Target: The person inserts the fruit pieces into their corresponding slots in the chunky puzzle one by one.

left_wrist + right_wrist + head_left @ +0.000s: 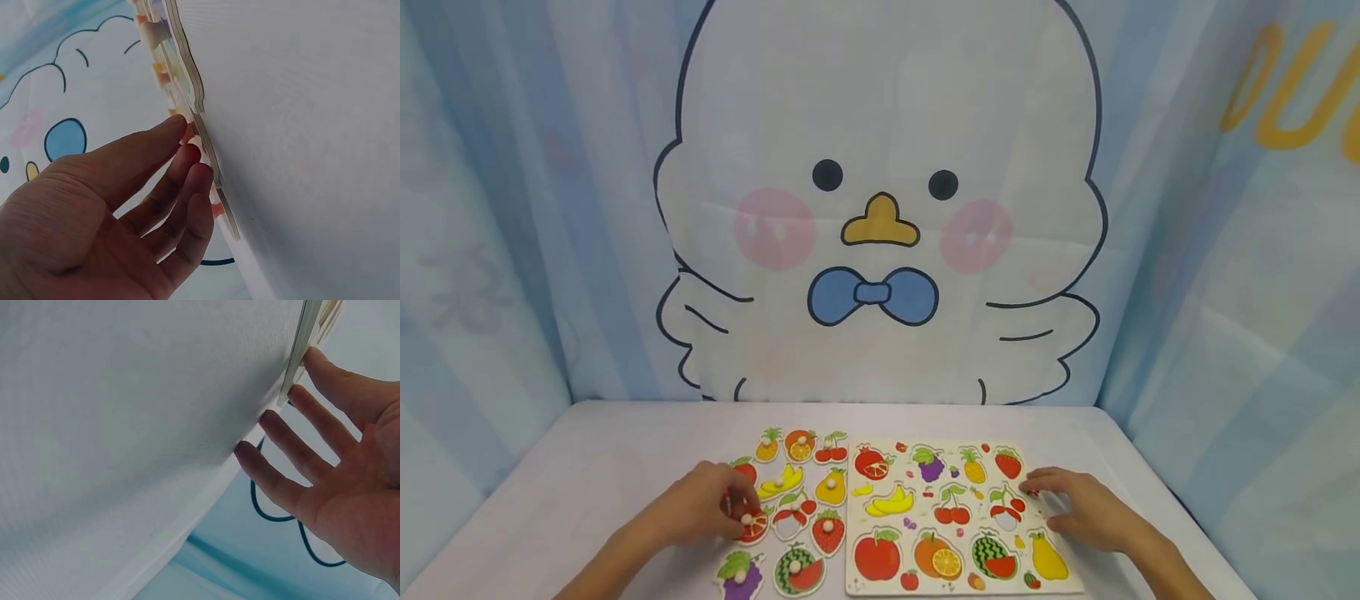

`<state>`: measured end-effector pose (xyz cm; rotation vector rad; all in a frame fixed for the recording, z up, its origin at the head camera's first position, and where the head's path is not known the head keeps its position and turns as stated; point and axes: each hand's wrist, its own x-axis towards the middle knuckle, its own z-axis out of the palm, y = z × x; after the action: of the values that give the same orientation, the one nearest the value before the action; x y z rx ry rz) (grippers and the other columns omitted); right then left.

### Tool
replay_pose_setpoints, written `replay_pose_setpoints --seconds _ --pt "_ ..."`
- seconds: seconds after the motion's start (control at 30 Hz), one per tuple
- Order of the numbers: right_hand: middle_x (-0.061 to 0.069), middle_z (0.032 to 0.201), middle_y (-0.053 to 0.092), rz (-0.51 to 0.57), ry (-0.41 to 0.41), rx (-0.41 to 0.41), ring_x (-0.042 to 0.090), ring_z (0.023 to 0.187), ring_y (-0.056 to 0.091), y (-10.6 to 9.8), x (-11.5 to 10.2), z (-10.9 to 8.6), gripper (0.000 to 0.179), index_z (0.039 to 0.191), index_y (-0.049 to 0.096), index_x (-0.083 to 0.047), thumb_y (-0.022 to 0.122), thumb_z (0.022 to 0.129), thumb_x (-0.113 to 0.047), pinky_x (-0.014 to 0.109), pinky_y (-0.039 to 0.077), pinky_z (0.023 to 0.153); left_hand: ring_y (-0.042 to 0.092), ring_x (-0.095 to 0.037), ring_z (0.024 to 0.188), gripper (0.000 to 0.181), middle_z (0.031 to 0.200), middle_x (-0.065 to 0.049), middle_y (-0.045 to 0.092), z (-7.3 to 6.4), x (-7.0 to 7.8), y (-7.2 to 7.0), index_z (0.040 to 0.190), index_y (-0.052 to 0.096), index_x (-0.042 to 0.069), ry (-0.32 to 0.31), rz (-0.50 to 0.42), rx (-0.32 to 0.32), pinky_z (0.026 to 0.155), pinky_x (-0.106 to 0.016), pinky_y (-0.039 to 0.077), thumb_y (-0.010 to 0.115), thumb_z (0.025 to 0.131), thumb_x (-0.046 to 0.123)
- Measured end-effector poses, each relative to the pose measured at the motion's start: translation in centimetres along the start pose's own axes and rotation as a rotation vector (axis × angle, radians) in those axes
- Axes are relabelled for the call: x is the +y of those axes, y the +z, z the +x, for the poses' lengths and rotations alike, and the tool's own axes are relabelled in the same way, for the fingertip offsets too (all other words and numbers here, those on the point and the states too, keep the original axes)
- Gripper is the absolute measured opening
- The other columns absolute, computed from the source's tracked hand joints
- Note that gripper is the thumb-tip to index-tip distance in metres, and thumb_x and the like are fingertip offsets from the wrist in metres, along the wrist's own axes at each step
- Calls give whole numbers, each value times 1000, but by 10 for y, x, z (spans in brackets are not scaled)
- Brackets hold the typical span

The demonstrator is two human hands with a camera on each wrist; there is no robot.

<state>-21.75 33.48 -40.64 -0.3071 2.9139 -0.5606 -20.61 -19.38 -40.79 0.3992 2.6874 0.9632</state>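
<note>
My left hand point(711, 500) bends over a pomegranate puzzle piece point(755, 527) that lies on the table. Thumb and fingertips close in on the piece's round knob, as the left wrist view shows from the side. In that view my left hand point(119, 200) partly hides the piece. A white fruit puzzle board point(925, 518) lies to the right, printed with fruit pictures. At its right edge rests my right hand point(1086, 508), fingers spread and fairly straight. In the right wrist view, fingertips of my right hand point(350, 450) touch the board's edge point(299, 353) and the table.
Several knobbed fruit pieces lie left of the board, among them a watermelon point(808, 577), grapes point(748, 586), a strawberry point(828, 540), bananas point(792, 477), a pear point(831, 493) and an orange point(800, 454). A curtain point(880, 358) with a cartoon bird hangs behind the white table point(647, 442).
</note>
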Motion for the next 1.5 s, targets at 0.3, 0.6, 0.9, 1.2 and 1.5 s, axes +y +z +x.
replay_pose_setpoints --seconds 0.3,0.6,0.9,1.2,1.5 --pt "10 139 66 -1 7 -10 41 132 56 1 -1 0 46 122 75 -21 84 81 -3 66 45 108 55 -19 74 21 75 -2 61 1 -6 0 85 77 13 10 -46 -33 62 -25 46 85 76 -3" --pt "10 140 65 -11 4 -8 41 132 56 -1 -1 -1 46 123 75 -21 85 81 -4 67 44 108 56 -18 72 20 74 -2 62 4 -6 -3 83 76 13 17 -55 -43 61 -24 46 86 76 -3" --pt "10 141 65 -13 -3 -5 43 133 55 -1 -1 -1 46 123 75 -22 84 82 -5 68 44 107 56 -18 73 18 76 -2 62 5 -6 -3 83 76 14 -6 -51 -39 61 -24 46 87 78 2" --pt "10 141 65 -20 -27 9 43 134 55 0 0 -2 46 124 75 -20 84 82 -3 68 43 108 57 -18 73 17 76 -3 63 5 -8 -5 83 76 15 -29 -57 -40 61 -25 46 88 77 4" --pt "10 142 64 -23 -26 5 43 134 54 -1 -1 -1 46 124 75 -21 84 82 -5 68 43 108 57 -16 71 16 75 -2 65 6 -7 -9 84 78 14 -7 -76 -60 60 -24 47 87 77 3"
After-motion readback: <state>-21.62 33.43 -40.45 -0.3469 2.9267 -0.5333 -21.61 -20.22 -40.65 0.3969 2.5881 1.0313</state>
